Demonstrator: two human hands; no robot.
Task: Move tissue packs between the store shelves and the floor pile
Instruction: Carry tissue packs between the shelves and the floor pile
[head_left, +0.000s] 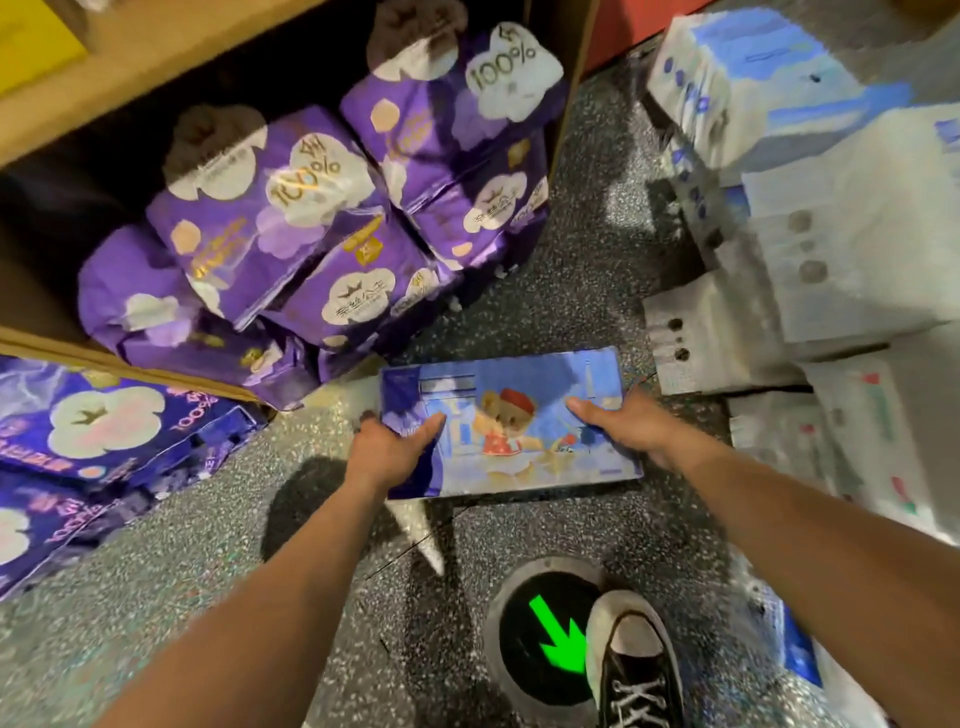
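A flat blue tissue pack (511, 423) printed with a cartoon bear is held level over the speckled floor, in front of me. My left hand (387, 449) grips its left end with the thumb on top. My right hand (631, 423) grips its right end the same way. Purple tissue packs (291, 228) lean stacked in the bottom bay of the wooden shelf (130, 57) at upper left. A pile of white and blue tissue packs (810, 208) sits on the floor at the right.
More purple packs (98, 441) lie flat on the floor at the left edge. A round floor marker with a green arrow (550, 634) is under my black-and-white shoe (634, 670). Bare speckled floor (587, 291) runs between shelf and pile.
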